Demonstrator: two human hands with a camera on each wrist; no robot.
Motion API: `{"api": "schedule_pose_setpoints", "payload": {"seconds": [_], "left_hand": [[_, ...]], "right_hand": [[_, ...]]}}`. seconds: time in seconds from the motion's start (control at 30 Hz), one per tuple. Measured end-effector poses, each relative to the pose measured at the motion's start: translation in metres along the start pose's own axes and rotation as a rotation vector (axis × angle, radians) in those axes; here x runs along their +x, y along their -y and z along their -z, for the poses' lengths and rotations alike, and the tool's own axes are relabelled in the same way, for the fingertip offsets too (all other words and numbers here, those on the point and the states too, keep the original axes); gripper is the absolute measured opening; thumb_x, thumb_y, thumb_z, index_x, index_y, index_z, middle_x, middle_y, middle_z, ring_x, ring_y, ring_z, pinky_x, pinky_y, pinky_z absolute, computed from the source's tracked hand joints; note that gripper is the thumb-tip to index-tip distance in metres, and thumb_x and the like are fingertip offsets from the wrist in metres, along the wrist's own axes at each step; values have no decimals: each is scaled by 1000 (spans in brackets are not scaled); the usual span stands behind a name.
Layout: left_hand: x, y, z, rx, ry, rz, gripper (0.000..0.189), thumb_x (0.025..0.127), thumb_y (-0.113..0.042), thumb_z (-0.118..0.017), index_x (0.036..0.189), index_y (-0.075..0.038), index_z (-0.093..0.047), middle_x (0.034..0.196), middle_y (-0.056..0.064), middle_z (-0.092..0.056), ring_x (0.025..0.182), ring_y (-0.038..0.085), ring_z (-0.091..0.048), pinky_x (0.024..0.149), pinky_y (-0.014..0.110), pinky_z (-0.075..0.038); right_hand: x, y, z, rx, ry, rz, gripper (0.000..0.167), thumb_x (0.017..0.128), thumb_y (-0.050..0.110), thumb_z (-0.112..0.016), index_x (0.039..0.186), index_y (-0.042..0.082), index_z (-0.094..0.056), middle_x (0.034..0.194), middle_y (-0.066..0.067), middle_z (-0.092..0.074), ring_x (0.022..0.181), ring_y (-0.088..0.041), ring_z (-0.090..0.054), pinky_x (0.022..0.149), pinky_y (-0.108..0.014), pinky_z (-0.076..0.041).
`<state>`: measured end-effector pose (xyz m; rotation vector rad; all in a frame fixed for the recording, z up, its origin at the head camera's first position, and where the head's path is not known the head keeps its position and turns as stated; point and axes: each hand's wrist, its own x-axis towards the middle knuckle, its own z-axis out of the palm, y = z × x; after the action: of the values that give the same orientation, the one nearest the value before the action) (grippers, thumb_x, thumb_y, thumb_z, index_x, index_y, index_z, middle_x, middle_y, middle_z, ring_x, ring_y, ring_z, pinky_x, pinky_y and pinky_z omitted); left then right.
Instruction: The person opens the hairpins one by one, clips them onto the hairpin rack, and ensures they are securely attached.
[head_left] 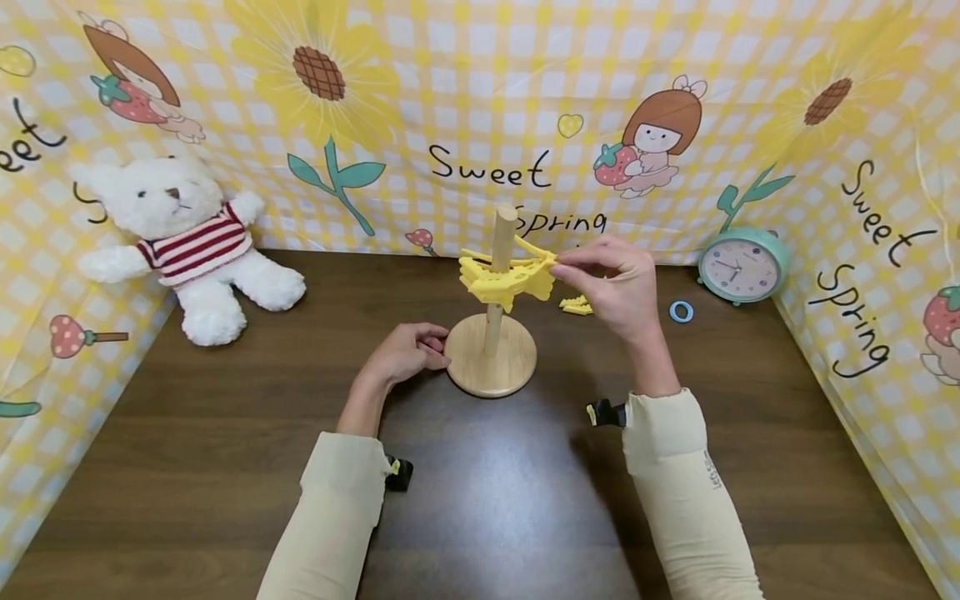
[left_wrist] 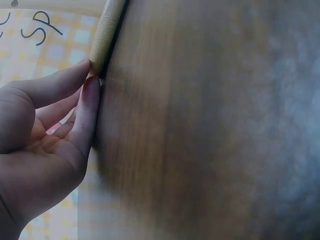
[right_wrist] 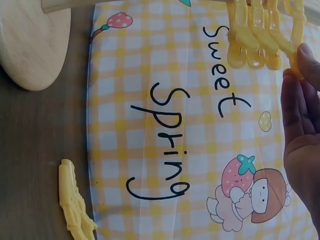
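A wooden stand with an upright post [head_left: 506,229] and a round base [head_left: 510,375] stands in front of me. My left hand [head_left: 405,354] grips the left edge of the base, thumb and fingertips at its rim [left_wrist: 107,37]. Several yellow plastic pieces [head_left: 495,286] sit bunched around the post, above the base. Up at their right end, my right hand [head_left: 615,279] pinches the tip of a slim yellow piece [right_wrist: 297,30] between thumb and fingers. In the right wrist view, the other yellow pieces [right_wrist: 247,37] line up beside it along the post.
More yellow pieces [head_left: 576,306] lie on the table behind my right hand, with a light blue ring [head_left: 681,312] farther right. A mint alarm clock [head_left: 742,265] stands at the back right. At the back left sits a white teddy bear [head_left: 195,242]. Checked cloth [head_left: 480,108] encloses the back and sides.
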<state>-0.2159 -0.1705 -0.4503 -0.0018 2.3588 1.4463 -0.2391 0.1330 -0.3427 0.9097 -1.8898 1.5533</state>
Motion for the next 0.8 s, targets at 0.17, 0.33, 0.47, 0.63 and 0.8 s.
{"api": "schedule_pose_setpoints", "payload": {"seconds": [0.17,0.33,0.47,0.63,0.8], "left_hand": [[-1,0,0,-5,2,-2,51,87,-4,-77,134,2,-60,106,13,-60,89,21,-56,77,28,-46],[-2,0,0,-5,1,-6,50,86,-4,-77,134,2,-61,105,13,-60,88,21,-57,76,28,-46],[-3,0,0,-7,1,-11,50,87,-4,-77,134,2,-61,106,13,-60,89,21,-57,75,28,-46],[-1,0,1,-9,5,-15,50,87,-5,-77,135,2,-60,108,14,-60,91,22,-57,76,28,-46],[-1,0,1,-2,9,-7,51,87,-4,-77,134,2,-60,108,14,-60,91,22,-58,77,28,-47]], "right_hand": [[1,2,-6,-14,-1,19,16,72,-17,-83,83,-4,-79,79,-14,-72,75,-13,-66,64,-23,-52],[2,5,-9,-30,24,30,16,73,-14,-84,84,-4,-79,82,-13,-73,77,-13,-66,66,-22,-53],[3,7,-9,-30,56,33,16,74,-13,-84,87,-5,-79,85,-13,-73,78,-22,-66,66,-23,-53],[4,7,-8,-23,76,32,20,73,-14,-84,91,-7,-78,89,-15,-72,81,-22,-66,68,-22,-53],[2,8,-4,-28,80,-6,23,74,-11,-85,96,-8,-78,94,-17,-72,85,-19,-66,71,-21,-52]]}}
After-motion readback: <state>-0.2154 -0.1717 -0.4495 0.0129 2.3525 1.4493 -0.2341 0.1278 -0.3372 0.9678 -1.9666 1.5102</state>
